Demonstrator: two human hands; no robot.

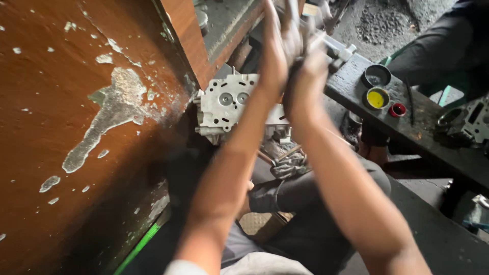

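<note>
Bare forearms; grey trousers; pale, perhaps white, sleeve edge.

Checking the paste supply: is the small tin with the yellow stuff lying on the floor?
No, the yellow-filled tin sits on the dark bench, between a grey tin and a red cap.

A matt, cast-metal cylinder head (226,104) is seen at nine o'clock from the hands, flanked by glossy brown wood with flaking paint (76,102) and a grimy, rough dark bench (407,127).
</note>
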